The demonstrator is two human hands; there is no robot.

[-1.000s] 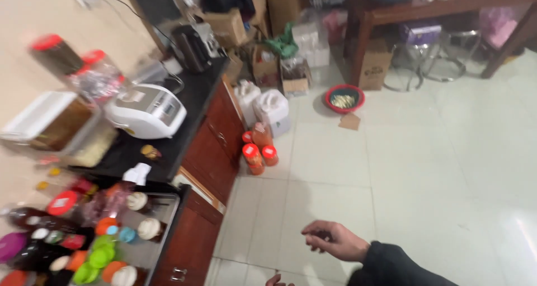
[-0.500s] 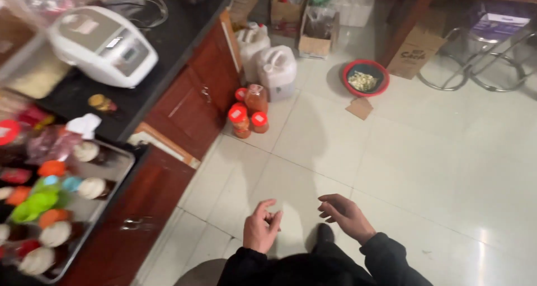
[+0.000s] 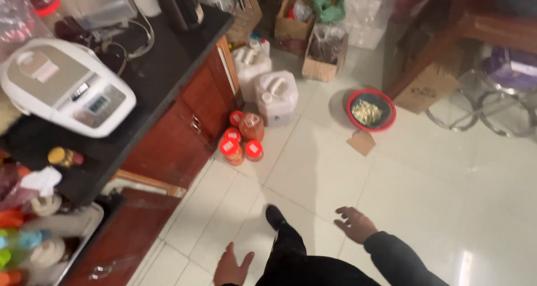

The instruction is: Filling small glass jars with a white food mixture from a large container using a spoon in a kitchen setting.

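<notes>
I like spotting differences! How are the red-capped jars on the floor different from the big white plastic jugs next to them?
The red-capped orange jars are small and rounded; the big white plastic jugs are much larger and boxy. The jars hold something orange-red under flat red lids, while the jugs are pale all over with white caps. There are about four jars but only two jugs. Both groups stand upright on the pale tiled floor beside the reddish wooden cabinet.

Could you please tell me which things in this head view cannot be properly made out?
- Left hand: cut off by the bottom edge; wrist hidden.
- Right hand: empty and open, somewhat blurred.
- Red-rimmed bowl: pale contents too small to identify.
- Red-capped bottles on the floor: contents unclear.
- Jars at the lower left: blurred and cut by the frame edge.
</notes>
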